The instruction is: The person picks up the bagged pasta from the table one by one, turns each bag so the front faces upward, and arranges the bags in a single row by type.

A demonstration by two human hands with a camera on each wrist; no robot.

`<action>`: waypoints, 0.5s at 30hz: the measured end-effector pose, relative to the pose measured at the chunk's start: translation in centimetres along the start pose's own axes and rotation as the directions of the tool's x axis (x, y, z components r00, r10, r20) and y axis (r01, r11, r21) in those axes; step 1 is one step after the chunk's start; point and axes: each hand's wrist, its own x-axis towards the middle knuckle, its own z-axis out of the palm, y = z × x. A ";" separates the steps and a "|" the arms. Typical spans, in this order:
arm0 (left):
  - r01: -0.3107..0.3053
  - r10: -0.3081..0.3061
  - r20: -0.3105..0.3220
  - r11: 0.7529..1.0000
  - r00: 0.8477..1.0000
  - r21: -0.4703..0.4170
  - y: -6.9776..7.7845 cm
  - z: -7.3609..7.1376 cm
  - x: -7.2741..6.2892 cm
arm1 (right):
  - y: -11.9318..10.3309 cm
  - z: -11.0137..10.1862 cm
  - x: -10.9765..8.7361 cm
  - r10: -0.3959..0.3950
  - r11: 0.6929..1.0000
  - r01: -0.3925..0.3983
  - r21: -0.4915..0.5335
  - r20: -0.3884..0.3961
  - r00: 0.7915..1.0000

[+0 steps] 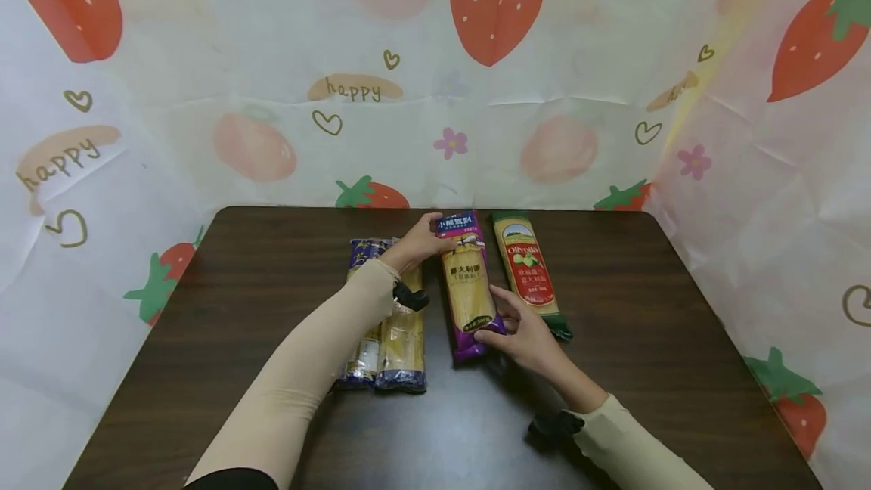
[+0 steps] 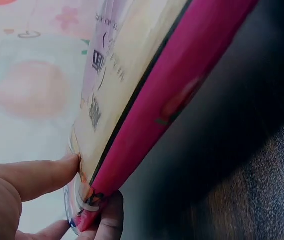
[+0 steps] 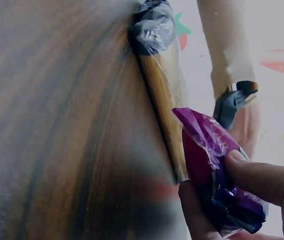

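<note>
Both hands hold a purple-ended pasta packet [image 1: 466,286] between them, slightly above the dark table. My left hand [image 1: 418,242] pinches its top end; in the left wrist view the thumb [image 2: 56,175] lies on the front and fingers are under the edge. At the bottom end, my right hand [image 1: 527,331] grips the crinkled purple wrapper [image 3: 217,170], thumb on one side and fingers on the other. Left of it lie two blue-ended pasta packets [image 1: 401,346] side by side, partly hidden by the left arm. To the right lies a green-ended pasta packet [image 1: 527,267] with a red label.
A dark wooden table [image 1: 633,324] carries the packets. Behind and beside it hangs a pale sheet [image 1: 272,44] printed with strawberries and hearts. Each wrist wears a black strap-on device [image 1: 410,296].
</note>
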 end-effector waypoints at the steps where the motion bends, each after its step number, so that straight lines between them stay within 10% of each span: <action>1: 0.003 -0.003 0.000 1.000 1.000 0.006 0.1 0.1 0.1 | 0.0 0.0 0.2 0.000 1.000 0.000 -0.005 0.002 1.000; 15: 0.001 -0.002 0.009 0.997 1.000 0.081 0.0 1.5 1.0 | 0.5 0.0 2.0 0.024 0.994 -0.024 -0.103 0.004 1.000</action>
